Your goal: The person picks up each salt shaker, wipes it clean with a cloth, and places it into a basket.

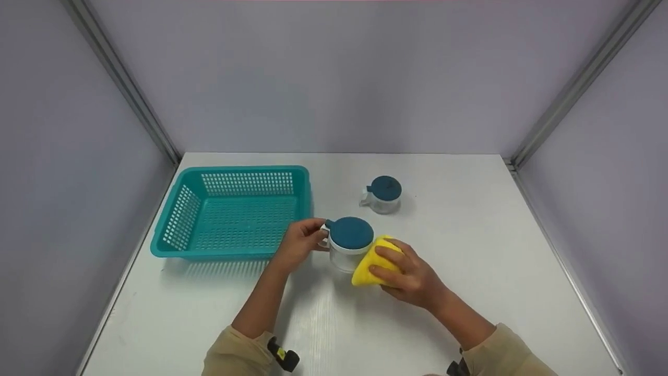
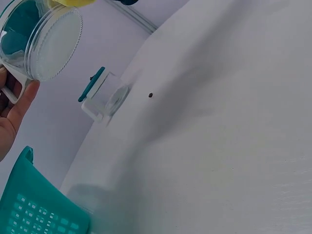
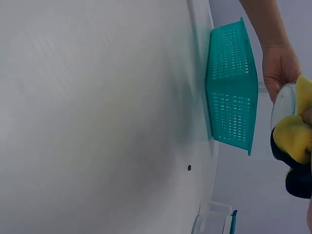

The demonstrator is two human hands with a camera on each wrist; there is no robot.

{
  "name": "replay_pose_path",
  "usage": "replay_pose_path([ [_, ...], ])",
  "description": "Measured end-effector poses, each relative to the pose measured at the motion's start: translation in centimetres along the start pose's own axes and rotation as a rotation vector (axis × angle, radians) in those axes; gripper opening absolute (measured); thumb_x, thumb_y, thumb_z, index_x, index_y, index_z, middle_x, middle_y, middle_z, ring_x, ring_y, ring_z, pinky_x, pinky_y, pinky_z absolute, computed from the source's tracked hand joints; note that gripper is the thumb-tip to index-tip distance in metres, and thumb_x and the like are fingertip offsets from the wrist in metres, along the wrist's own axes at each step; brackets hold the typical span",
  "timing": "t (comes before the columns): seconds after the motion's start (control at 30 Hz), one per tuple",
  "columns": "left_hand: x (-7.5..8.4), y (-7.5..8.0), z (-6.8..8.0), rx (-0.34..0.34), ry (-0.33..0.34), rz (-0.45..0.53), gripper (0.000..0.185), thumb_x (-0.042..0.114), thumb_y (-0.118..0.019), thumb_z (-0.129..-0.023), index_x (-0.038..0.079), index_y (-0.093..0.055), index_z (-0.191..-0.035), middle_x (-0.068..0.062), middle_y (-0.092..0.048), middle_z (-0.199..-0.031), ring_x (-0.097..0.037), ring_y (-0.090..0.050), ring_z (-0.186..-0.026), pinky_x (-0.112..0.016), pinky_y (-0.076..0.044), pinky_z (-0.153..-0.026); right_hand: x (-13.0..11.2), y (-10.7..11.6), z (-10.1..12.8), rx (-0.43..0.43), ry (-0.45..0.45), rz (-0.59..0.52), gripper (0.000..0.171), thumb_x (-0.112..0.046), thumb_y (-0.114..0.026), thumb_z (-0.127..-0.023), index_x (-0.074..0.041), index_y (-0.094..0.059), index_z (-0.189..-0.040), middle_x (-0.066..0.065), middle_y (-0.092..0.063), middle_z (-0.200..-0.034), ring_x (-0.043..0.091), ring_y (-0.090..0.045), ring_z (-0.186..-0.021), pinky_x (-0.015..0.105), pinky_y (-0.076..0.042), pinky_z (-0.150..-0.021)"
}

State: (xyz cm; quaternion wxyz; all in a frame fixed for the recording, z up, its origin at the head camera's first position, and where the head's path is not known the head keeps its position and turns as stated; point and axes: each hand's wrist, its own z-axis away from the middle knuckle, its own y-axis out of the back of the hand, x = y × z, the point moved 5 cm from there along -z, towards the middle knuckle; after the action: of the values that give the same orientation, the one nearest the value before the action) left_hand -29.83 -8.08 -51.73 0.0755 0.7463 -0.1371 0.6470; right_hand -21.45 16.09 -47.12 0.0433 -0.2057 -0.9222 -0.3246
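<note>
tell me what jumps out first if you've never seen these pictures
The eye lands on the yellow sponge near the table's middle, gripped by the right hand and pressed against a clear jar with a teal lid, which the left hand holds by its handle. Next comes the teal basket at the left of the white table. A second, smaller teal-lidded jar stands alone farther back.

sleeves: beige cloth is being worn, ending well back from the fingers
wrists: black-and-yellow camera mounts are being worn, strapped behind the bare hands
</note>
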Motion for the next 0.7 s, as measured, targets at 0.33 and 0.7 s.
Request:
replay_pose_path([
  [0.33, 0.3, 0.2, 0.0, 0.015, 0.026, 0.019, 0.02, 0.009, -0.06, -0.098, 0.003, -0.069, -0.115, -0.01, -0.072, -0.107, -0.023, -0.071, -0.095, -0.043, -0.061, -0.076, 0.2, 0.1, -0.1, 0.069, -0.043, -0.038, 0.016, -0.022, -0.07, -0.092, -0.014, -0.072, -0.106, 0.019, -0.061, -0.117, 0.037, -0.062, -0.104, 0.037, -0.05, -0.103],
  [0.7, 0.2, 0.4, 0.0, 0.006, 0.049, 0.047, 0.021, 0.002, -0.057, -0.098, -0.001, -0.069, -0.115, -0.009, -0.073, -0.104, -0.02, -0.071, -0.093, -0.044, -0.061, -0.077, -0.2, -1.4, 2.3, 0.016, -0.098, -0.056, 0.017, -0.023, -0.07, -0.093, -0.014, -0.074, -0.107, 0.018, -0.063, -0.118, 0.035, -0.062, -0.106, 0.035, -0.051, -0.102],
])
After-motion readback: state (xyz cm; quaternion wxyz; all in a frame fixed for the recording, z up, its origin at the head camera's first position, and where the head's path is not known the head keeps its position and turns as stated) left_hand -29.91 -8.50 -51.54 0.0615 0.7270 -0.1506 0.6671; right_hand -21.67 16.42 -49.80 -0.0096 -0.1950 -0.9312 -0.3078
